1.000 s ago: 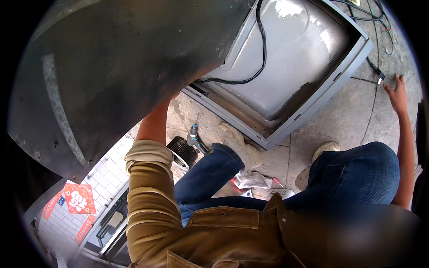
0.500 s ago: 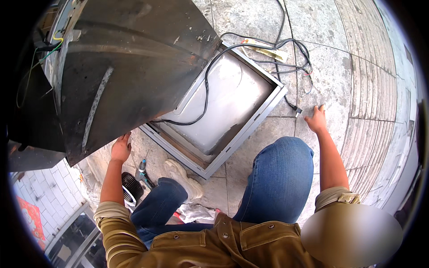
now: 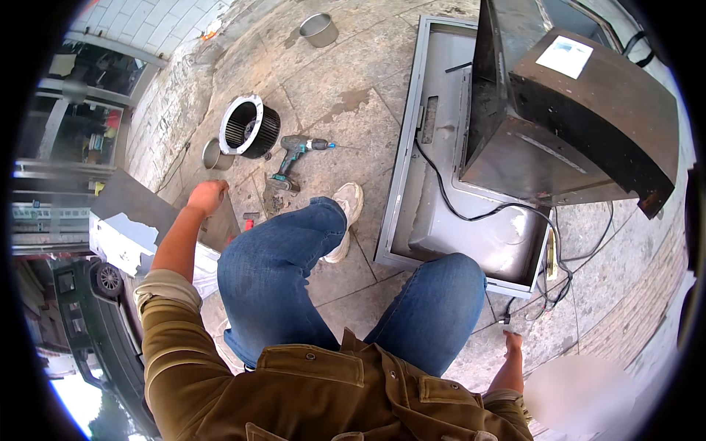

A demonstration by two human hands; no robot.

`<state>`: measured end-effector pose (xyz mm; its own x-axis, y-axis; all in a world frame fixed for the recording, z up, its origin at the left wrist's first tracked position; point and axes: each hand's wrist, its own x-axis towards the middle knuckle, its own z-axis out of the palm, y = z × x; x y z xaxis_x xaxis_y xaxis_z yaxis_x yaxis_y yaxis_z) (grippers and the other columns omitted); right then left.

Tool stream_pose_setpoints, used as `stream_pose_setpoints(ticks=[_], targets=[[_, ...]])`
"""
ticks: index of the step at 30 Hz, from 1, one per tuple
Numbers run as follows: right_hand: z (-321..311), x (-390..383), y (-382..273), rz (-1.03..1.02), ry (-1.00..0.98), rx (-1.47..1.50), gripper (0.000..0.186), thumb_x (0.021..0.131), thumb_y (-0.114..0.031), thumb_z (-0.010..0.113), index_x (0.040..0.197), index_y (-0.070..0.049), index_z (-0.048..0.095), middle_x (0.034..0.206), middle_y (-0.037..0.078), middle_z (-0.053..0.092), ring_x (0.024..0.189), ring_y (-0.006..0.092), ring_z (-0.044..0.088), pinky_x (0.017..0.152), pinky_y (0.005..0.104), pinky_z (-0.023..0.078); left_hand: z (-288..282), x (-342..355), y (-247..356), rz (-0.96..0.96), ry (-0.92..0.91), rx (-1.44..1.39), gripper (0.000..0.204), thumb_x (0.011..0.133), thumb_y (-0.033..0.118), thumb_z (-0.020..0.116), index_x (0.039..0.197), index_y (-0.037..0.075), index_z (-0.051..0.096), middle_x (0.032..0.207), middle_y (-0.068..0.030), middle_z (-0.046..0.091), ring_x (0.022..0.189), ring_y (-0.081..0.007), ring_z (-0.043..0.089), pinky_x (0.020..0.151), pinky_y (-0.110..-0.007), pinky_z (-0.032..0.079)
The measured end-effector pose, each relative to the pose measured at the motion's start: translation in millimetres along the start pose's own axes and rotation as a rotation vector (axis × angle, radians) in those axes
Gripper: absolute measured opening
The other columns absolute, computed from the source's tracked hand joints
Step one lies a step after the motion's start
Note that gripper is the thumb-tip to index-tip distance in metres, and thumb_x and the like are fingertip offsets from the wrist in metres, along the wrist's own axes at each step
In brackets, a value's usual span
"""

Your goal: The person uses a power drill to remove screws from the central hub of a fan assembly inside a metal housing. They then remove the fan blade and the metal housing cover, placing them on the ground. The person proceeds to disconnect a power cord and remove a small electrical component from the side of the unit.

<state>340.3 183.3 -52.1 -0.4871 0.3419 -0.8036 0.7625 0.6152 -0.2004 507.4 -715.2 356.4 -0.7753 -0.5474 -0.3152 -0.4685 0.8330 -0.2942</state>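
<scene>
My left hand (image 3: 208,197) is closed, its fingers curled at the upper edge of a grey sheet-metal panel (image 3: 132,202) with peeling white film; whether it grips the edge is not clear. On the right, my right hand (image 3: 512,340) hangs low beside a black plug (image 3: 504,319), apart from it, its fingers loosely spread and nothing visible in them. In front of my knees lies a shallow grey metal hood tray (image 3: 401,184). A greasy dark range hood casing (image 3: 544,158) stands on it, and a black power cable (image 3: 471,218) runs across.
A teal cordless drill (image 3: 294,154) lies on the paving beside a black blower wheel (image 3: 250,128) with a white rim. One metal cup (image 3: 215,156) stands behind the wheel, another (image 3: 318,31) farther off. A dark vehicle (image 3: 95,331) is at far left.
The view has swung left, bringing the drill, blower wheel and panel into full sight. My left hand has moved from beside the hood casing to the panel. My right hand stays near the plug.
</scene>
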Motion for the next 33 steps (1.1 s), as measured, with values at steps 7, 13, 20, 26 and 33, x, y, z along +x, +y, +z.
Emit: stream_pose_setpoints(ticks=[7, 13, 20, 26, 33], targets=[[-60.1, -53.1, -82.8, -0.148, 0.493, -0.353, 0.056, 0.071, -0.028, 0.068, 0.114, 0.007, 0.058, 0.113, 0.026, 0.060, 0.106, 0.0378, 0.058, 0.089, 0.0449, 0.046, 105.2, -154.6, -31.8, -0.291, -0.191, -0.213, 0.024, 0.080, 0.012, 0.053, 0.100, 0.010, 0.065, 0.096, -0.0171, 0.065, 0.091, -0.0355, 0.062, 0.080, -0.044, 0.049], [-89.3, -108.5, -199.1, -0.622, 0.673, -0.277, 0.030, 0.087, -0.024, 0.058, 0.101, 0.001, 0.063, 0.102, 0.017, 0.064, 0.089, 0.0316, 0.062, 0.077, 0.0420, 0.048, 151.9, -216.5, -8.2, -0.361, -0.279, -0.405, 0.026, 0.080, 0.013, 0.054, 0.104, 0.011, 0.065, 0.096, -0.0144, 0.067, 0.091, -0.0325, 0.063, 0.080, -0.043, 0.049], [34.9, -230.7, -348.7, -1.379, 0.191, 0.112, 0.030, 0.097, -0.020, 0.050, 0.077, 0.002, 0.049, 0.073, 0.005, 0.047, 0.066, 0.0142, 0.041, 0.064, 0.0278, 0.037, 186.6, -293.2, -23.4, -0.462, -0.319, -0.474, 0.029, 0.083, 0.014, 0.051, 0.108, 0.012, 0.064, 0.100, -0.0127, 0.067, 0.095, -0.0320, 0.062, 0.085, -0.043, 0.049], [151.9, -371.7, -432.7, -1.685, -0.351, 0.331, 0.007, 0.088, -0.003, 0.055, 0.084, 0.003, 0.055, 0.085, 0.009, 0.054, 0.076, 0.0182, 0.051, 0.069, 0.0276, 0.042, 98.8, -204.7, -66.2, -0.416, -0.037, -0.359, 0.025, 0.082, 0.014, 0.055, 0.105, 0.008, 0.063, 0.101, -0.0156, 0.066, 0.094, -0.0338, 0.062, 0.083, -0.041, 0.049], [173.4, -391.8, -433.2, -1.508, -0.451, 0.234, 0.018, 0.084, -0.007, 0.063, 0.102, -0.002, 0.059, 0.092, 0.009, 0.057, 0.074, 0.0170, 0.057, 0.067, 0.0282, 0.047, 146.0, -82.1, -53.7, -0.222, 0.140, -0.538, 0.023, 0.079, 0.001, 0.058, 0.100, 0.006, 0.065, 0.085, -0.0138, 0.065, 0.074, -0.0264, 0.063, 0.069, -0.035, 0.049]])
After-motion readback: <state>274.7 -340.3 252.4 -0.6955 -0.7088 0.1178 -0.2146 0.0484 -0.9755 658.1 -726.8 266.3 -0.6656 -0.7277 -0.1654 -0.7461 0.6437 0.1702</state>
